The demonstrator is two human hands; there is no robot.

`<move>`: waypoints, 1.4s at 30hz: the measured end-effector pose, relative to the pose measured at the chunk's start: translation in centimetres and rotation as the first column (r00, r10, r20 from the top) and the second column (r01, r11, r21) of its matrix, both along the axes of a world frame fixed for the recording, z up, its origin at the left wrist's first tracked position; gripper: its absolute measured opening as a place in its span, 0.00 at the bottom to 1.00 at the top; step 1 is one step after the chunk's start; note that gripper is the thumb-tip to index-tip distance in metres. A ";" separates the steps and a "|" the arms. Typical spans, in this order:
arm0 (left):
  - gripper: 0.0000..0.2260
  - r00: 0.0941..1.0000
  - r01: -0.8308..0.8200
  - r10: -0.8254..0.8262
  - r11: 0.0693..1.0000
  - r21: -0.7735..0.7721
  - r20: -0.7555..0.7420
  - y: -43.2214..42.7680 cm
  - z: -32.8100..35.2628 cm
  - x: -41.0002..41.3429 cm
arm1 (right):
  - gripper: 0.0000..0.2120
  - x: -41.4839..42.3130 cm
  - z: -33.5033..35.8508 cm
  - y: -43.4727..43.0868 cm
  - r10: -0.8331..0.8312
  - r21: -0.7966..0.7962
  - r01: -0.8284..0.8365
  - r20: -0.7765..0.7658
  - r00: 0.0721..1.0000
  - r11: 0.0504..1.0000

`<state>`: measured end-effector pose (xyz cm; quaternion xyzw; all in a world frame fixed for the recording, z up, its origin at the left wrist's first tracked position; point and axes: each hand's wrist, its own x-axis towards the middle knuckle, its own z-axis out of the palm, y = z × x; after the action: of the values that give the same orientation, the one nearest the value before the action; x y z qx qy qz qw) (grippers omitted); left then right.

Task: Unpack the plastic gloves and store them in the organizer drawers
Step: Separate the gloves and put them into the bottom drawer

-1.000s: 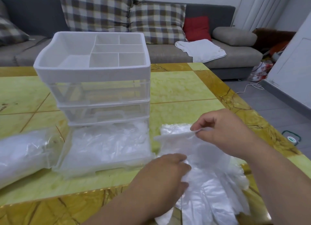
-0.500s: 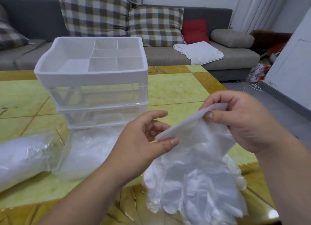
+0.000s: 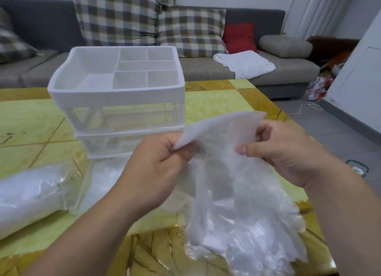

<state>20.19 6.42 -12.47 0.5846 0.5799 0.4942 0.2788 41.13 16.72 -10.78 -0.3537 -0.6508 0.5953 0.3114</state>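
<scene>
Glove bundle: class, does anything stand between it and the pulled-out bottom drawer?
Nothing visible apart from the left hand that grips the glove bundle; the pulled-out drawer lies open-topped just left of it.

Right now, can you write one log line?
left hand: pinches glove stack | right hand: pinches glove stack | bottom drawer: pulled out, partly filled

The white plastic organizer with clear drawers (image 3: 123,98) stands at the middle of the yellow-green marbled desk (image 3: 216,104). Just near of it, a pulled-out clear drawer stuffed with gloves (image 3: 103,176) and, beside that, a plastic-wrapped white glove pack (image 3: 26,197) fill the near left. A hanging bundle of clear plastic gloves (image 3: 237,203) covers the near right. Bare desk shows right of the organizer and at the far left.
</scene>
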 end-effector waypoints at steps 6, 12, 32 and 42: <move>0.11 0.996 -0.072 0.073 0.997 -0.007 0.046 -0.1 0.7 -1.6 | 0.18 0.0 -0.9 0.8 0.018 -0.036 -0.014 0.119 0.993 0.999; 0.15 0.998 -0.040 0.041 0.999 -0.030 0.038 -0.4 1.1 -1.7 | 0.21 -0.3 -0.7 0.4 0.169 -0.059 -0.171 -0.029 0.985 0.984; 0.23 0.980 -0.191 0.181 0.969 -0.158 -0.078 -1.2 2.4 -4.2 | 0.09 -3.8 1.5 -1.2 0.020 0.357 -0.152 0.346 0.938 0.922; 0.25 0.972 0.136 -0.202 0.903 -0.407 -0.122 -2.6 4.4 -6.7 | 0.10 -6.3 2.8 -2.6 0.077 0.376 -0.270 0.455 0.887 0.887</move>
<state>13.48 3.81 -8.09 0.6023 0.6353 0.2918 0.3852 34.83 14.15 -8.02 -0.3369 -0.8472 0.3714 0.1754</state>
